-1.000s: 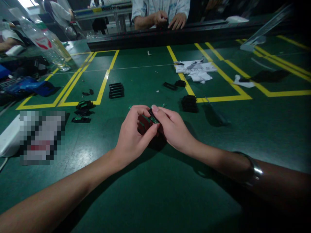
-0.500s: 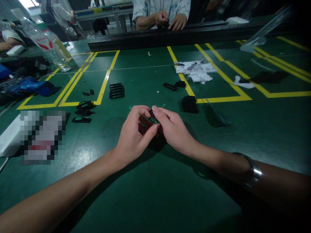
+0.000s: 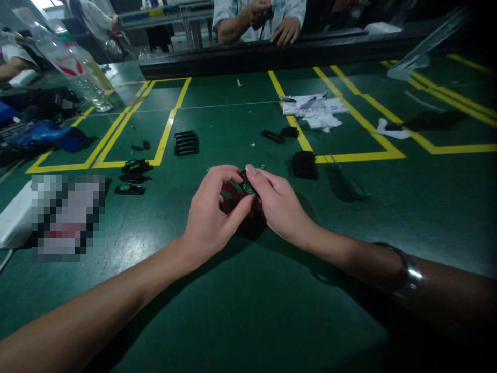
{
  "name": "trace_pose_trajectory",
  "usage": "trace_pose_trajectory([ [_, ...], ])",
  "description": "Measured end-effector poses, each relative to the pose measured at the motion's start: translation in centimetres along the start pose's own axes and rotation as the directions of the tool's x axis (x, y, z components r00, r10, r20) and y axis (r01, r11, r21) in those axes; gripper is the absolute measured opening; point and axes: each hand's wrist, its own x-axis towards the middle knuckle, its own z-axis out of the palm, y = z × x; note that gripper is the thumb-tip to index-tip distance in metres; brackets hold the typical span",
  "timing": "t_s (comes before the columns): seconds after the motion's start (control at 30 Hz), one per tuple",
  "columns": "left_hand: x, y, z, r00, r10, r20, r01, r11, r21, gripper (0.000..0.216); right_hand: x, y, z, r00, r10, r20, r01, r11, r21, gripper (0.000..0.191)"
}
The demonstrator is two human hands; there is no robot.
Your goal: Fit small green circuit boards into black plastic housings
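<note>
My left hand (image 3: 213, 212) and my right hand (image 3: 276, 204) meet just above the green mat (image 3: 240, 290) at its middle. Between their pinched fingertips sits a small black part with a green circuit board (image 3: 245, 185). Both hands curl round it, thumbs and forefingers touching it. A dark shape lies under the hands, mostly hidden. A metal bangle (image 3: 407, 269) is on my right wrist.
A stack of black parts (image 3: 304, 165) lies right of my hands, a row of black strips (image 3: 186, 143) ahead left, loose black pieces (image 3: 134, 176) further left. Crumpled white paper (image 3: 316, 111) lies ahead. A plastic bottle (image 3: 73, 67) stands far left. Another person's hands (image 3: 272, 23) work across the table.
My hands have barely shifted, still pinching the same part. The person opposite has raised one hand off the rail.
</note>
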Motion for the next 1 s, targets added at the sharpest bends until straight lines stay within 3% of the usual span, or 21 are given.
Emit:
trace_pose_trajectory([
  [0.27,0.53,0.19,-0.7,0.994,0.113,-0.011,-0.111,0.985,0.13,0.025,0.1,0.16,0.06,1.0,0.005,-0.022,-0.004,1.0,0.021,0.045],
  [1.0,0.45,0.05,-0.65,0.984,0.169,-0.059,-0.158,0.976,0.152,0.02,0.01,-0.03,-0.13,1.0,-0.029,0.007,0.029,1.0,-0.007,0.042],
])
